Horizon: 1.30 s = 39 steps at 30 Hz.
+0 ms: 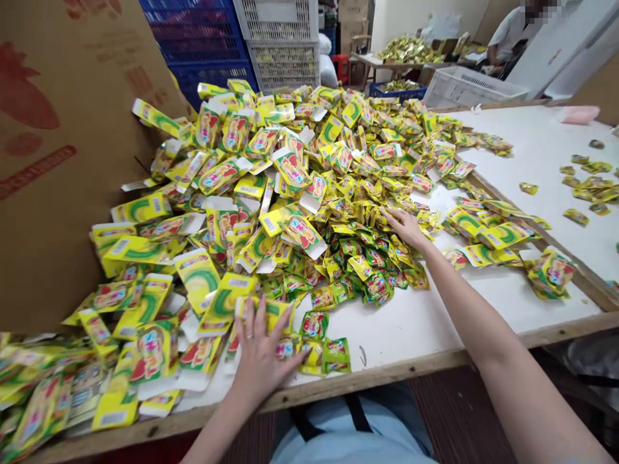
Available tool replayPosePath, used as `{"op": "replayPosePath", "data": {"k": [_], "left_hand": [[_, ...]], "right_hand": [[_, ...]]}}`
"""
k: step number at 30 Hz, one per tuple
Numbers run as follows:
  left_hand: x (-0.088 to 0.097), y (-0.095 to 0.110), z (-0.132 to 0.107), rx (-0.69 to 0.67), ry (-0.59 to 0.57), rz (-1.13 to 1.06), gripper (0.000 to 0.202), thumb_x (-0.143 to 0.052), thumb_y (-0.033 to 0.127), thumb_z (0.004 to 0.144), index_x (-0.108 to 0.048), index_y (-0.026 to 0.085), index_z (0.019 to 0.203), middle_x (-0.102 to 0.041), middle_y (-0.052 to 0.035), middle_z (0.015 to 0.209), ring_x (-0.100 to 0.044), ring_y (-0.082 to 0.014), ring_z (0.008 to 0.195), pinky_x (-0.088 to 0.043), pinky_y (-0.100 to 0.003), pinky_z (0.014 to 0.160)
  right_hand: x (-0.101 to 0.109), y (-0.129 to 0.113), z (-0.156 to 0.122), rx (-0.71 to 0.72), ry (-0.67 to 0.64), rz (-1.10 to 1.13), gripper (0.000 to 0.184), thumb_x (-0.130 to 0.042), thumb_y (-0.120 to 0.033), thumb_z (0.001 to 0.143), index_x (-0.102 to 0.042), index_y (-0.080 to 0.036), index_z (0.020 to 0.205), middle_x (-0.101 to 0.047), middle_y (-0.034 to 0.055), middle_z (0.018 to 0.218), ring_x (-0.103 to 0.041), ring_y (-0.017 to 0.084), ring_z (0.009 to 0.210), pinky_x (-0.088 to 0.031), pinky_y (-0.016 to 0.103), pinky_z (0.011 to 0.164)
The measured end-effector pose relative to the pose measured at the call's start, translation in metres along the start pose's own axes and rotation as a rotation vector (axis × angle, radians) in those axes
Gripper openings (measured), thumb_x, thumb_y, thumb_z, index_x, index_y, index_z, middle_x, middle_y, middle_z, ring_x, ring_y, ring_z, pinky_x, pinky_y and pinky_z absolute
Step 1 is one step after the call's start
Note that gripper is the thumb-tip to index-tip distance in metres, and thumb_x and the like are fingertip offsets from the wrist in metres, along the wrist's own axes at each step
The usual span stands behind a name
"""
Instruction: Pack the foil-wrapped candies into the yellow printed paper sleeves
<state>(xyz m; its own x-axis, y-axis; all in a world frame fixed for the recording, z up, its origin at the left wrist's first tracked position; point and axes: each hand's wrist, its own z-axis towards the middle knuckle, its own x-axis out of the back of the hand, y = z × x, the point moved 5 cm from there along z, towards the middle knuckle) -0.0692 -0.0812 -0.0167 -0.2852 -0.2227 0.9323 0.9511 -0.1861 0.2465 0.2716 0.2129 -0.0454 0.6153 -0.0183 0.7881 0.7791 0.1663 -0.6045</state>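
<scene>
My left hand (258, 351) lies low over the front of the table with its fingers spread. Under and beside it are a yellow-green carton and a few small candy sachets (335, 354). My right hand (405, 227) reaches forward, fingers stretched out, touching the heap of small shiny sachets (374, 277); its fingertips partly blend into the heap. To the left and behind, many yellow-green printed cartons (198, 274) with white flaps lie jumbled together. Neither hand has anything visibly gripped.
A big brown cardboard box (72, 167) stands at the left. Blue crates (203, 32) and white crates (283, 61) are stacked behind. A wooden strip (585, 283) divides the white table (416, 322); loose sachets (597, 187) lie beyond it. Another person (507, 38) sits far right.
</scene>
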Motion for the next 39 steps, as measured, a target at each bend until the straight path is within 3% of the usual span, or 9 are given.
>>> {"op": "replayPosePath", "data": {"k": [5, 9, 13, 18, 22, 27, 31, 36, 39], "left_hand": [[-0.023, 0.013, 0.027, -0.055, -0.029, -0.029, 0.081, -0.073, 0.049, 0.080, -0.041, 0.027, 0.150, -0.008, -0.0159, 0.167, -0.008, -0.0449, 0.151, -0.012, -0.067, 0.117], [-0.029, 0.013, 0.030, -0.075, 0.022, 0.002, 0.081, -0.070, 0.052, 0.083, -0.039, 0.020, 0.150, -0.007, -0.0225, 0.164, -0.008, -0.0460, 0.151, -0.012, -0.067, 0.117], [-0.011, 0.013, 0.017, -0.122, 0.186, -0.045, 0.047, -0.067, 0.033, 0.089, -0.057, 0.019, 0.133, -0.036, -0.0196, 0.152, -0.032, -0.0377, 0.144, -0.027, -0.054, 0.116], [0.012, 0.053, 0.016, -0.274, 0.258, -0.257, 0.022, -0.055, 0.014, 0.093, -0.064, 0.022, 0.111, -0.067, -0.0069, 0.103, -0.062, -0.0207, 0.100, -0.047, -0.036, 0.095], [0.006, 0.101, 0.033, -0.421, 0.139, -0.345, 0.023, -0.050, 0.016, 0.096, -0.063, 0.018, 0.115, -0.070, -0.0091, 0.104, -0.063, -0.0207, 0.101, -0.050, -0.034, 0.091], [-0.036, 0.137, 0.041, -0.607, -0.160, -0.303, 0.038, -0.051, 0.016, 0.095, -0.058, 0.018, 0.132, -0.064, -0.0129, 0.133, -0.049, -0.0308, 0.133, -0.039, -0.051, 0.108], [-0.060, 0.126, 0.042, -0.424, -0.263, -0.447, 0.028, -0.052, 0.017, 0.096, -0.068, 0.024, 0.118, -0.070, -0.0088, 0.125, -0.053, -0.0298, 0.130, -0.037, -0.054, 0.108], [-0.048, 0.089, 0.040, 0.156, -0.143, -0.894, 0.021, -0.053, 0.031, 0.096, -0.068, 0.018, 0.100, -0.073, -0.0060, 0.091, -0.067, -0.0190, 0.086, -0.051, -0.031, 0.080], [-0.041, 0.087, 0.033, 0.281, -0.160, -1.058, 0.023, -0.053, 0.037, 0.095, -0.064, 0.017, 0.094, -0.067, -0.0016, 0.077, -0.062, -0.0153, 0.071, -0.047, -0.025, 0.067]], "right_hand": [[-0.019, -0.001, -0.040, -0.030, -0.032, 0.022, 0.061, -0.038, -0.066, 0.094, -0.059, -0.027, 0.136, -0.055, 0.0101, 0.141, -0.040, 0.033, 0.137, -0.022, 0.056, 0.118], [-0.005, -0.025, -0.063, -0.016, 0.024, 0.007, 0.059, -0.049, -0.064, 0.091, -0.057, -0.029, 0.137, -0.050, 0.0127, 0.144, -0.028, 0.043, 0.142, -0.020, 0.066, 0.114], [0.022, -0.065, -0.112, 0.227, 0.180, 0.015, 0.050, -0.064, -0.052, 0.088, -0.061, -0.027, 0.131, -0.057, 0.0152, 0.134, -0.039, 0.042, 0.136, -0.032, 0.065, 0.109], [-0.005, -0.108, -0.190, 0.534, -0.139, 0.003, 0.035, -0.071, -0.041, 0.085, -0.069, -0.024, 0.116, -0.069, 0.0119, 0.117, -0.053, 0.035, 0.127, -0.043, 0.060, 0.105], [0.003, -0.102, -0.198, 0.384, 0.006, 0.242, 0.022, -0.054, -0.037, 0.096, -0.072, -0.026, 0.097, -0.075, 0.0063, 0.101, -0.067, 0.027, 0.108, -0.053, 0.049, 0.097], [0.035, -0.071, -0.203, 0.020, 0.263, 0.477, 0.028, -0.057, -0.049, 0.093, -0.067, -0.023, 0.092, -0.071, 0.0026, 0.076, -0.068, 0.019, 0.068, -0.056, 0.033, 0.065], [0.039, -0.051, -0.227, -0.136, 0.276, 0.781, 0.031, -0.066, -0.053, 0.087, -0.064, -0.022, 0.090, -0.063, -0.0012, 0.065, -0.058, 0.015, 0.050, -0.048, 0.028, 0.046], [0.002, -0.054, -0.258, -0.239, 0.008, 1.100, 0.020, -0.066, -0.042, 0.091, -0.064, -0.023, 0.092, -0.061, -0.0017, 0.071, -0.053, 0.012, 0.050, -0.044, 0.024, 0.042], [-0.019, -0.078, -0.263, -0.224, -0.103, 1.102, 0.017, -0.063, -0.040, 0.094, -0.065, -0.023, 0.096, -0.060, -0.0025, 0.069, -0.052, 0.011, 0.049, -0.046, 0.024, 0.044]]}}
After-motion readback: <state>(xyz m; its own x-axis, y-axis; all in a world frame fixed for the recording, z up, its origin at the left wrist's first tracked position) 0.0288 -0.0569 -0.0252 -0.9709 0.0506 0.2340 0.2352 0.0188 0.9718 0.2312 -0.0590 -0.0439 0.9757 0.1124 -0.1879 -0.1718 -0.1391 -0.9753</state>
